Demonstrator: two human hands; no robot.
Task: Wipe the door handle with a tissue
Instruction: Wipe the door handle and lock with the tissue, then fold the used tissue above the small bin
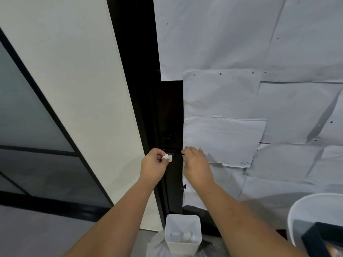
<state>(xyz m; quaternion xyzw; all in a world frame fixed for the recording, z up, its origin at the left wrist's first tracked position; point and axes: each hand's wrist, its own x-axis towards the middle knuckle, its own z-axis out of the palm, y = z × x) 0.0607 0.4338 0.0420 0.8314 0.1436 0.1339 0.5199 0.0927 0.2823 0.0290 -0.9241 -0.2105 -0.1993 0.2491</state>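
Dark door [172,108], mostly papered over with white sheets [241,101]. Thin black lever handle [173,151] spans between both hands. Right hand [196,164] fingers curled round the lever's tip. Left hand [153,164] pinches a crumpled white tissue [167,157] just beside the lever.

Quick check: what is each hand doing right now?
Left hand: closed, pinching a crumpled tissue beside the door handle.
Right hand: fingers curled at the handle's right end; actual grip cannot be told.
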